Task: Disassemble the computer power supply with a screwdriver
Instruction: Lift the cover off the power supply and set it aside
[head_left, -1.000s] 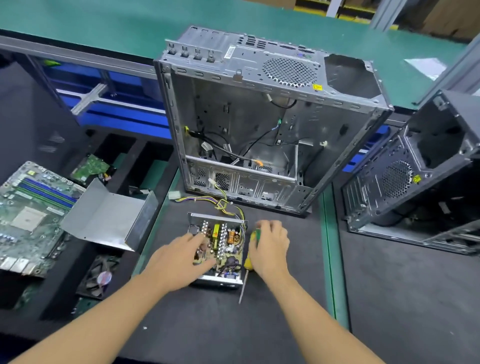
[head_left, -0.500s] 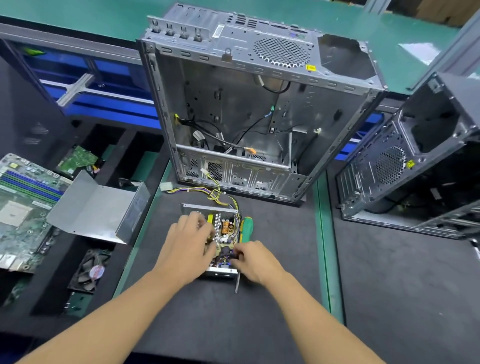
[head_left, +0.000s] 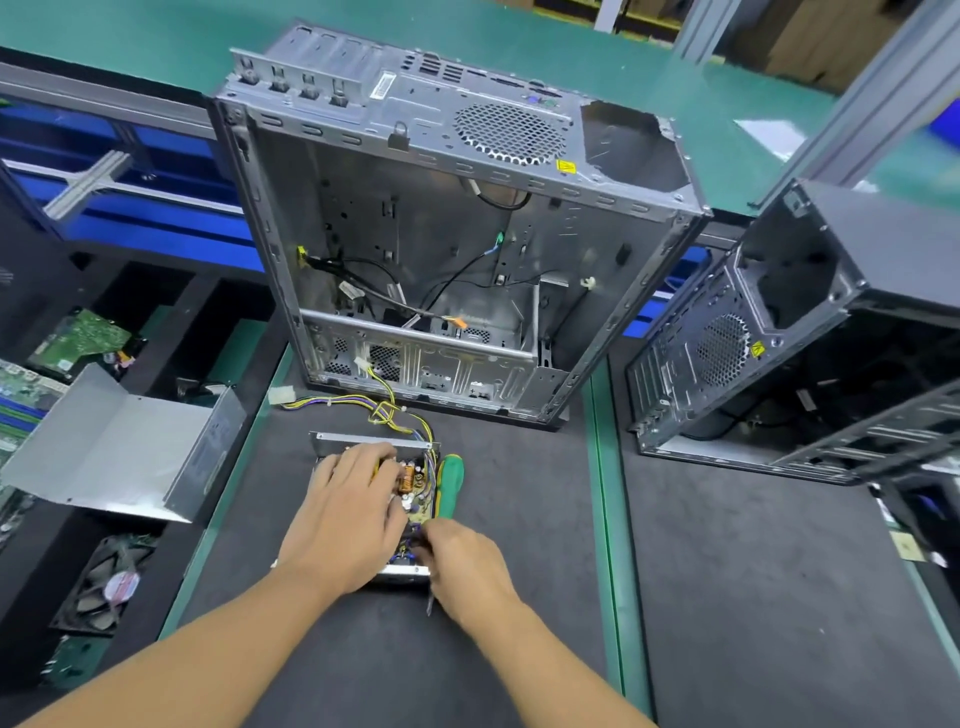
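Dark mat (head_left: 524, 654) | left hand (head_left: 345, 519) spread on power supply (head_left: 415, 501) | right hand (head_left: 467, 566) curled (grip unclear) | case sticker (head_left: 566, 167) unreadable

Your left hand (head_left: 343, 514) covers much of the power supply (head_left: 413, 486); your right hand (head_left: 462, 564) hides its own fingers and most of the shaft of the screwdriver (head_left: 451, 483).

You work at a bench covered with a dark grey mat (head_left: 545, 525), divided by green strips (head_left: 605, 493). Behind it lies a wide green surface (head_left: 156, 31). At your left, blue panels (head_left: 156, 223) sit under a grey rail (head_left: 104, 101). At your right a grey metal post (head_left: 878, 98) rises, with brown cardboard (head_left: 810, 41) far behind.
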